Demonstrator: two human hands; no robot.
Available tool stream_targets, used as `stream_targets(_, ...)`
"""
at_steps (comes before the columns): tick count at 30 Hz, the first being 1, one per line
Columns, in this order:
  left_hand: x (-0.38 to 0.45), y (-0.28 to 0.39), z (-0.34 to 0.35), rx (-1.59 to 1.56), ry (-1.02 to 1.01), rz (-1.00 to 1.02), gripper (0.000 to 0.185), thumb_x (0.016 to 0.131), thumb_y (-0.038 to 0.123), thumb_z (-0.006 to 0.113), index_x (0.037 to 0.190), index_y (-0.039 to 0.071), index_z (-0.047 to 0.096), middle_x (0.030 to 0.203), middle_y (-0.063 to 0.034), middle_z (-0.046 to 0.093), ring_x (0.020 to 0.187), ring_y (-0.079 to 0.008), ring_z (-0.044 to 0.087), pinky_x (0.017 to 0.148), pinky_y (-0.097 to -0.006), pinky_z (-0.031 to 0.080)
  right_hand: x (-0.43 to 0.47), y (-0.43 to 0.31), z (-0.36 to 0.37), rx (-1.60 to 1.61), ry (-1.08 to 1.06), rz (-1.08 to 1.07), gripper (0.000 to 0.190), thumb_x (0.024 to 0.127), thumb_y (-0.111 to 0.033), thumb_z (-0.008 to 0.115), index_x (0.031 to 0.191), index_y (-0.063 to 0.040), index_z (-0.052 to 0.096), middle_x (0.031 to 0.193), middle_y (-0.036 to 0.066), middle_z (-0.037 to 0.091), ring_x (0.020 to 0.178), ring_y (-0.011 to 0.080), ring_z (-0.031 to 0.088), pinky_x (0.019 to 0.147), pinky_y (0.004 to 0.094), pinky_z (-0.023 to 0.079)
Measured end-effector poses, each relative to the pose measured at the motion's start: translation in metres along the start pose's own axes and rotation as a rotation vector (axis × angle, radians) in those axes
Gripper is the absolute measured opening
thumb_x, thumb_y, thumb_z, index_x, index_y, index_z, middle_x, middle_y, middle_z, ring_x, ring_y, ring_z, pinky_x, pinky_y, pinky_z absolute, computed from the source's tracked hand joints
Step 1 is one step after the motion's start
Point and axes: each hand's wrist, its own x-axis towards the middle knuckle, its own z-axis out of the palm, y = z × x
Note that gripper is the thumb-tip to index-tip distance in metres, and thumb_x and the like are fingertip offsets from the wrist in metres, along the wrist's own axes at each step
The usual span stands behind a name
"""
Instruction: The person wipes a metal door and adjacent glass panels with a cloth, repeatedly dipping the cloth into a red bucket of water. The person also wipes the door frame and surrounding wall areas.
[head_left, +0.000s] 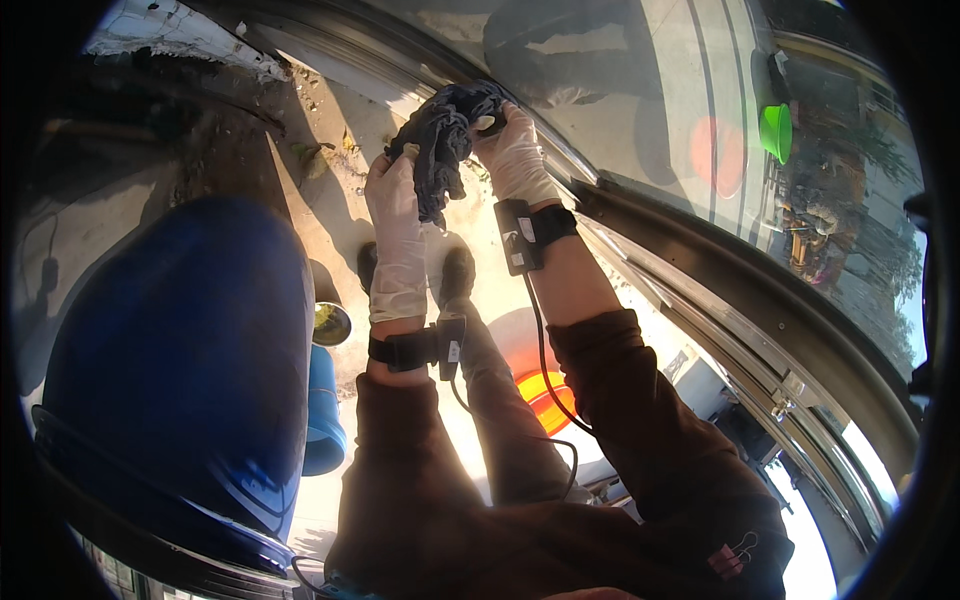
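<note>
A crumpled dark cloth (442, 139) hangs between my two hands, near the top centre of the head view. My left hand (394, 191), in a whitish translucent glove, grips its left side, with the lower folds dangling beside the fingers. My right hand (514, 154), gloved the same way, grips the right end close to a metal window frame (660, 225). Each wrist bears a black strap with a small box and a cable. Large glass panes (600, 97) rise beyond the frame, with reflections in them.
A big blue barrel (180, 360) stands at the left. Beside it are a light-blue bucket (322, 420) and a round container (331, 324) with yellowish contents. An orange basin (546, 401) is on the ground by my legs. Dry leaves (311, 154) lie near the wall.
</note>
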Motion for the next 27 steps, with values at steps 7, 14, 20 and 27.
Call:
stream_targets(7, -0.01, -0.005, 0.026, 0.152, -0.088, 0.032, 0.014, 0.091, 0.011, 0.066, 0.098, -0.002, 0.065, 0.084, -0.0036, 0.066, 0.064, -0.0078, 0.06, 0.056, -0.0218, 0.048, -0.01, -0.042, -0.059, -0.066, 0.14, -0.057, 0.003, 0.094, -0.011, 0.056, 0.094, -0.008, 0.057, 0.089, 0.004, 0.061, 0.075, 0.0178, 0.055, 0.058, 0.0308, 0.047)
stream_targets(14, -0.033, -0.029, 0.044, 0.141, -0.034, -0.19, 0.011, 0.091, 0.007, 0.065, 0.096, -0.003, 0.067, 0.084, -0.004, 0.067, 0.072, -0.0075, 0.062, 0.064, -0.0213, 0.05, -0.026, -0.072, -0.086, -0.009, 0.169, -0.092, 0.011, 0.098, -0.015, 0.049, 0.096, -0.009, 0.059, 0.091, 0.002, 0.064, 0.078, 0.0162, 0.059, 0.055, 0.0279, 0.046)
stream_targets(20, 0.0, 0.005, 0.013, 0.009, 0.081, 0.023, 0.015, 0.091, 0.013, 0.067, 0.089, -0.001, 0.063, 0.075, -0.0081, 0.066, 0.053, -0.0131, 0.06, 0.046, -0.0269, 0.049, -0.008, -0.013, -0.012, 0.041, 0.156, -0.036, 0.007, 0.096, -0.012, 0.057, 0.093, -0.006, 0.055, 0.088, 0.005, 0.057, 0.077, 0.0184, 0.051, 0.056, 0.0304, 0.047)
stream_targets(27, 0.037, 0.061, -0.024, -0.098, 0.128, 0.253, 0.021, 0.099, 0.014, 0.053, 0.107, -0.003, 0.062, 0.09, -0.009, 0.065, 0.068, -0.0152, 0.067, 0.059, -0.0267, 0.058, 0.016, 0.066, 0.098, 0.04, 0.068, 0.095, 0.009, 0.095, -0.011, 0.061, 0.09, -0.008, 0.054, 0.084, 0.004, 0.057, 0.071, 0.0208, 0.053, 0.058, 0.0343, 0.049)
